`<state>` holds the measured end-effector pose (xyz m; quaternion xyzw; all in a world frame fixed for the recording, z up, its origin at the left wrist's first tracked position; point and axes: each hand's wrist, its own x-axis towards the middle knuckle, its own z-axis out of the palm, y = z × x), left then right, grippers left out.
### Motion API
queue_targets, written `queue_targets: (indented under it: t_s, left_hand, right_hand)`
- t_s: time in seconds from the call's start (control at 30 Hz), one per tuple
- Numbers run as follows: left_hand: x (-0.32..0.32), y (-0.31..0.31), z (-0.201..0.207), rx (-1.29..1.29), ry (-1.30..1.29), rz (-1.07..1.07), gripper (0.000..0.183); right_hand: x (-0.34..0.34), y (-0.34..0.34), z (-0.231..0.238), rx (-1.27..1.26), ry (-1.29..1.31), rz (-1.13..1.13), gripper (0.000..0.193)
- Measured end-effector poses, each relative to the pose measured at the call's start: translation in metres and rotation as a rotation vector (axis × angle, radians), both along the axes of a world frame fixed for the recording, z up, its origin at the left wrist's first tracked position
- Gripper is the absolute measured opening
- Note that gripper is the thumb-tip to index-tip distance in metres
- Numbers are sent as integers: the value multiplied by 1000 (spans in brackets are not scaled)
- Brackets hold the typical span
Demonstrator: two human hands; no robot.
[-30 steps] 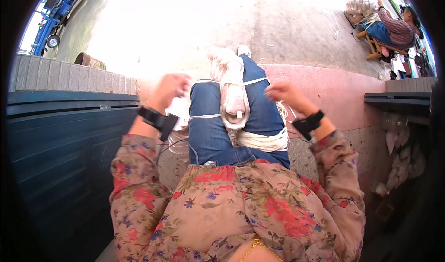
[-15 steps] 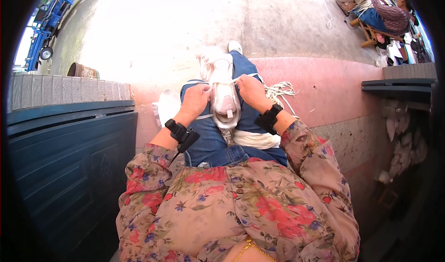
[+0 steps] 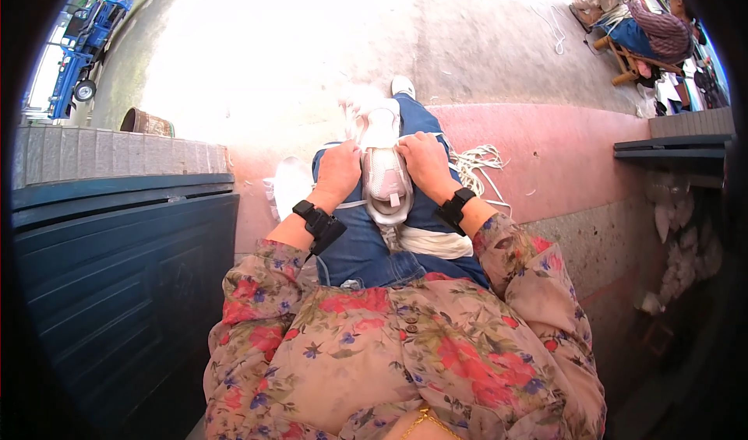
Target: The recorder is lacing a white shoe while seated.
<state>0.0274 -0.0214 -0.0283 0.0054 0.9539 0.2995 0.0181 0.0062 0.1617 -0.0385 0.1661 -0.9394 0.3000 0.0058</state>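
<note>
Left hand [image 3: 340, 167] and right hand [image 3: 425, 160] curl at opposite sides of a pale shoe [image 3: 386, 177], any hold impossible to tell, the shoe between denim-clad thighs [image 3: 357, 231], cord [image 3: 478, 160] heaped beyond the right thigh's outer edge.

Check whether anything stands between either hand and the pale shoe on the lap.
Nothing visible does. The left hand is right at the left side of the shoe, the right hand at its right side; whether they grip it is hard to tell. The white bundle lies nearer the body, out of the way.
</note>
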Motion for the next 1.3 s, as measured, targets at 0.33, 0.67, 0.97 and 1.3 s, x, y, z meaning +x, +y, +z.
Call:
queue_targets:
  t_s: [0.33,0.67,0.97,1.3]
  left_hand:
    - [-2,16,10,-225,120,-130,15]
    - [18,23,29,-488,229,-133,18]
    - [5,-8,2,-118,-130,-113,14]
    - [-18,30,19,-227,168,-349,13]
  right_hand:
    - [4,2,7,117,15,-42,20]
    - [9,1,24,371,21,140,20]
    - [-6,7,2,159,-196,261,20]
    - [6,12,-2,-357,-175,51,14]
